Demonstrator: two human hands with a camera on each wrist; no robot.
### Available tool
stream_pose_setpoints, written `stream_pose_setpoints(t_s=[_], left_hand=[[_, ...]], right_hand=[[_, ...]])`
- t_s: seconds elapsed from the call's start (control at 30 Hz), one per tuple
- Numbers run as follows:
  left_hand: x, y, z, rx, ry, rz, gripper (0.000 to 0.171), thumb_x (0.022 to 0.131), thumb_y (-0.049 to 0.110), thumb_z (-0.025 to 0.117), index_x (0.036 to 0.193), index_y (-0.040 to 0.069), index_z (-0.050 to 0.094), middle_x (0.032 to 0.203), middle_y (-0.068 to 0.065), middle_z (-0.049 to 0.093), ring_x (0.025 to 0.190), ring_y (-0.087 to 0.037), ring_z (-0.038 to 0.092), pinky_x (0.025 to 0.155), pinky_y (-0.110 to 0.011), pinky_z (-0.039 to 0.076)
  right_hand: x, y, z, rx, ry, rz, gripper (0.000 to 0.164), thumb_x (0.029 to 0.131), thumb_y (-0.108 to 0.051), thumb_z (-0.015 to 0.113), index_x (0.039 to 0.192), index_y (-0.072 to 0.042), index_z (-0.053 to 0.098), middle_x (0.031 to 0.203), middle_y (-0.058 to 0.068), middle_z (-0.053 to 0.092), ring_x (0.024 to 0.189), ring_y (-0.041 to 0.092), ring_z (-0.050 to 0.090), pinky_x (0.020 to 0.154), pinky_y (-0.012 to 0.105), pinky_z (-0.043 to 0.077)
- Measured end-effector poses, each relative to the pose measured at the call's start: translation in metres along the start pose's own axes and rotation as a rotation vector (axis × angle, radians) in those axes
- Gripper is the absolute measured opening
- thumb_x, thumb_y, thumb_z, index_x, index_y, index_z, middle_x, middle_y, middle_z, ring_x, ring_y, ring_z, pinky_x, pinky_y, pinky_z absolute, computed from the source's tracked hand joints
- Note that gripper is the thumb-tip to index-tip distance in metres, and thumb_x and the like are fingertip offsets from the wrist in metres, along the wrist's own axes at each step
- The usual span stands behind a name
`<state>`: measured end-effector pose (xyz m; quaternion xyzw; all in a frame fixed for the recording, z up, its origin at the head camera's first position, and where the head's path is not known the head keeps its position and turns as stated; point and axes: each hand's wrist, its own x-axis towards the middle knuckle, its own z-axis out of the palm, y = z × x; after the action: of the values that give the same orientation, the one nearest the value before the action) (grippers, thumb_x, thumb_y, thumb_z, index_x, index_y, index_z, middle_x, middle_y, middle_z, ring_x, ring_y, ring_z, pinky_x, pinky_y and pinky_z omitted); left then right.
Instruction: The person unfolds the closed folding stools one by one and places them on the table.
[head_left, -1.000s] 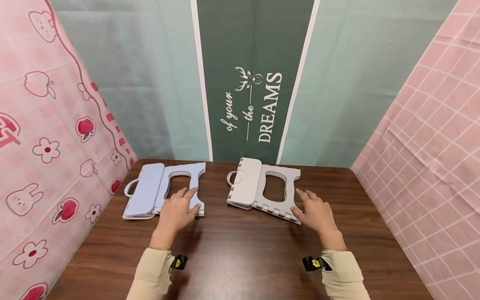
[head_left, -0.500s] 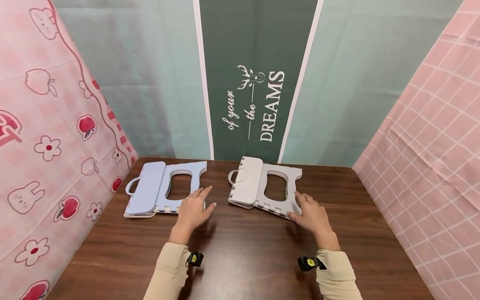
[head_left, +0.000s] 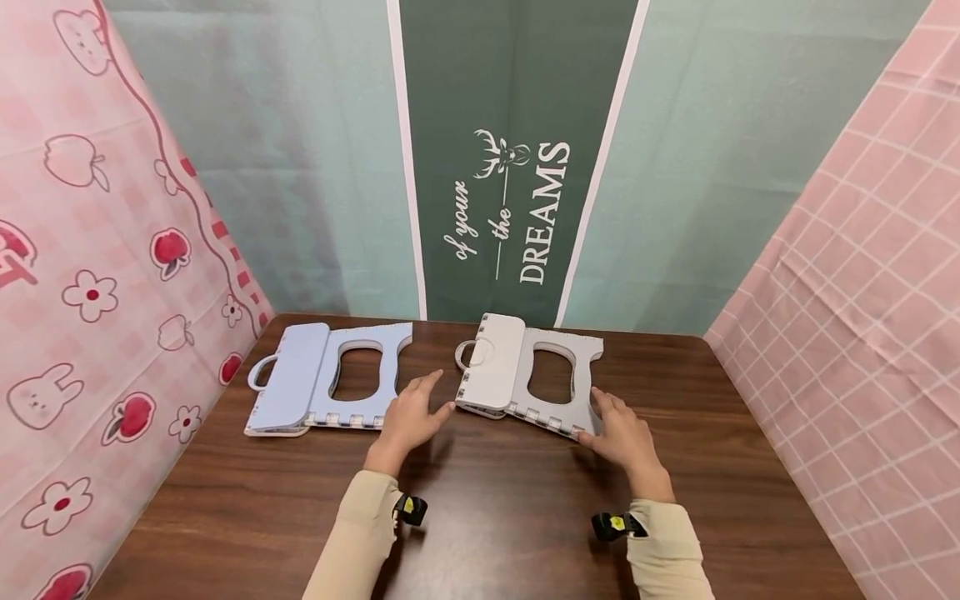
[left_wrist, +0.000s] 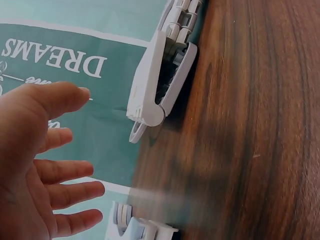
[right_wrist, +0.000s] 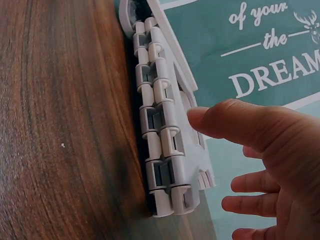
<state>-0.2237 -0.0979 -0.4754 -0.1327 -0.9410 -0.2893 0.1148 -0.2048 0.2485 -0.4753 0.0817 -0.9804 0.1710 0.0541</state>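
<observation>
Two folded step stools lie flat on the table, each with a loop handle on its left. The light blue stool (head_left: 292,379) is on the left, the white and grey stool (head_left: 498,367) right of the middle. My left hand (head_left: 411,417) hovers between them with fingers spread, holding nothing. In the left wrist view the white stool's handle end (left_wrist: 150,95) shows beyond my thumb. My right hand (head_left: 622,437) is at the white stool's right leg end, fingers loosely extended. The right wrist view shows my thumb close over the stool's hinged side (right_wrist: 162,120).
The brown wood table (head_left: 495,517) ends at a green cloth backdrop (head_left: 517,100) with printed words. Pink patterned cloth (head_left: 90,333) hangs on the left and pink checked cloth (head_left: 862,333) on the right. A black strap circles each wrist.
My left hand has moved right, from over the blue stool to the gap between the stools. My right hand has shifted slightly left and down. Both stools stay in place.
</observation>
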Motion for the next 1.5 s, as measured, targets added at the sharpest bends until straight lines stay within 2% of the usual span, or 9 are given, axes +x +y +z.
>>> stream_pose_setpoints(t_s=[0.5, 0.7, 0.77, 0.93, 1.03, 1.27, 1.5], left_hand=[[0.012, -0.005, 0.022, -0.184, -0.049, -0.103, 0.062, 0.085, 0.03, 0.066, 0.139, 0.01, 0.044, 0.131, -0.021, 0.047, 0.118, -0.039, 0.045, 0.091, -0.054, 0.039], [0.021, -0.009, 0.03, -0.258, -0.035, -0.104, 0.061, 0.085, 0.028, 0.065, 0.138, 0.005, 0.043, 0.132, -0.021, 0.047, 0.12, -0.038, 0.044, 0.093, -0.052, 0.038], [0.023, -0.01, 0.033, -0.28, -0.037, -0.108, 0.062, 0.085, 0.028, 0.065, 0.138, 0.004, 0.043, 0.133, -0.02, 0.047, 0.119, -0.037, 0.045, 0.094, -0.05, 0.038], [0.027, -0.01, 0.04, -0.334, -0.041, -0.11, 0.065, 0.082, 0.027, 0.069, 0.136, 0.0, 0.044, 0.125, -0.024, 0.051, 0.104, -0.036, 0.055, 0.085, -0.049, 0.044], [0.028, -0.01, 0.043, -0.367, -0.042, -0.132, 0.069, 0.078, 0.025, 0.073, 0.135, 0.0, 0.044, 0.121, -0.023, 0.054, 0.098, -0.035, 0.057, 0.081, -0.047, 0.046], [0.031, -0.011, 0.051, -0.424, -0.071, -0.198, 0.083, 0.068, 0.018, 0.084, 0.136, -0.002, 0.042, 0.12, -0.021, 0.056, 0.098, -0.032, 0.059, 0.081, -0.043, 0.048], [0.033, -0.015, 0.057, -0.443, -0.066, -0.256, 0.081, 0.065, 0.01, 0.085, 0.133, -0.004, 0.045, 0.113, -0.021, 0.059, 0.097, -0.032, 0.059, 0.08, -0.041, 0.048]], right_hand=[[0.004, 0.009, 0.01, 0.01, -0.083, 0.06, 0.09, 0.069, -0.03, 0.08, 0.138, 0.006, 0.036, 0.13, 0.032, 0.042, 0.114, 0.047, 0.043, 0.081, 0.064, 0.037], [0.007, 0.011, 0.013, 0.01, -0.115, 0.078, 0.092, 0.07, -0.031, 0.08, 0.139, 0.007, 0.034, 0.128, 0.033, 0.042, 0.112, 0.048, 0.045, 0.081, 0.061, 0.039], [0.008, 0.011, 0.013, 0.01, -0.117, 0.083, 0.091, 0.07, -0.03, 0.08, 0.138, 0.008, 0.034, 0.126, 0.034, 0.043, 0.11, 0.048, 0.045, 0.08, 0.061, 0.039], [0.01, 0.011, 0.015, 0.001, -0.13, 0.107, 0.09, 0.069, -0.029, 0.081, 0.137, 0.01, 0.035, 0.123, 0.035, 0.045, 0.108, 0.048, 0.047, 0.08, 0.058, 0.041], [0.011, 0.011, 0.017, 0.012, -0.131, 0.107, 0.088, 0.069, -0.026, 0.081, 0.135, 0.012, 0.036, 0.122, 0.036, 0.045, 0.107, 0.048, 0.047, 0.081, 0.057, 0.041], [0.011, 0.011, 0.021, 0.044, -0.121, 0.111, 0.078, 0.069, -0.02, 0.08, 0.128, 0.015, 0.043, 0.118, 0.036, 0.047, 0.107, 0.047, 0.048, 0.082, 0.055, 0.041], [0.013, 0.011, 0.021, 0.021, -0.108, 0.076, 0.064, 0.069, -0.019, 0.079, 0.117, 0.014, 0.053, 0.111, 0.031, 0.054, 0.101, 0.043, 0.053, 0.081, 0.053, 0.043]])
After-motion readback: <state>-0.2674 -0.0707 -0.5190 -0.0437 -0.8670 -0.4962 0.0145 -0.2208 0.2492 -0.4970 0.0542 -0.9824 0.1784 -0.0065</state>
